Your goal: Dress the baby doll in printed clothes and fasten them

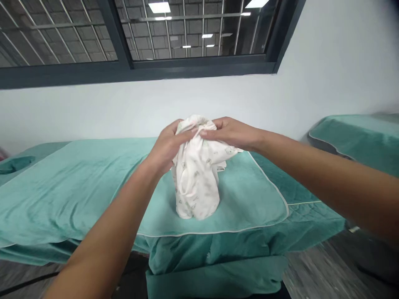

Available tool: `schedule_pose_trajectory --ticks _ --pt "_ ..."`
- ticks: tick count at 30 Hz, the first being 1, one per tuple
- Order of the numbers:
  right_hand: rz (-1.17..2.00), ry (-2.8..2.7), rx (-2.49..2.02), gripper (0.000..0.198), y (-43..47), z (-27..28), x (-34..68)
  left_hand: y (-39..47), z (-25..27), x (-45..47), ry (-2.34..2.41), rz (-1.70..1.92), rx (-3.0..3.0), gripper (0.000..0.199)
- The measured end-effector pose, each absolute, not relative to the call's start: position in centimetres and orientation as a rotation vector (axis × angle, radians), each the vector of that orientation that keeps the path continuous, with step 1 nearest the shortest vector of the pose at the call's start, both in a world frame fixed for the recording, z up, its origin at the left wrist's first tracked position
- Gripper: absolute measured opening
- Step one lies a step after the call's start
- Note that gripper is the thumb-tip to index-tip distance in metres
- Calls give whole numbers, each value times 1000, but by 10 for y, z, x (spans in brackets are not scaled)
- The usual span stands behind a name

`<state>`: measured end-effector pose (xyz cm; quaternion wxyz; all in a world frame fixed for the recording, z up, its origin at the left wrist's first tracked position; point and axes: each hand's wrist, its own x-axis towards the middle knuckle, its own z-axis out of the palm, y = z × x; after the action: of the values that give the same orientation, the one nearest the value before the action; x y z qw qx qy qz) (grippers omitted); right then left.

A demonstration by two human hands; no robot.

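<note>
A small white garment [197, 178] with a scattered print hangs bunched between my hands, above the green bed cover. Its exact kind cannot be made out in this bunched state. My left hand [171, 143] grips its upper left edge, thumb pressed across the front. On the other side my right hand [229, 132] pinches the top edge between thumb and fingers. Both thumbs almost meet at the gathered top. Behind the garment, white folded fabric layers [221, 166] show at the right; whether they belong to it I cannot tell.
A green plush cover [249, 199] with pale piping lies over the bed before me. Another green-covered surface [364, 133] stands at the right. Behind are a white wall [131, 110] and a barred window [187, 33]. Grey floor [324, 270] shows below.
</note>
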<state>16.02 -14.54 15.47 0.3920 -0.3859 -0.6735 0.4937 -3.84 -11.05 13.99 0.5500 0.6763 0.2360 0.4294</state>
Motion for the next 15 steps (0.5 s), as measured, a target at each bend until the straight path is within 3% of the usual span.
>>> schedule_pose_trajectory --ticks 5,15 --pt "1254 -1479 -829 38 -138 146 153 -115 131 -41 557 624 1699 31" --pt "1431 -1787 -998 41 -144 128 159 -105 120 -29 525 993 1244 21"
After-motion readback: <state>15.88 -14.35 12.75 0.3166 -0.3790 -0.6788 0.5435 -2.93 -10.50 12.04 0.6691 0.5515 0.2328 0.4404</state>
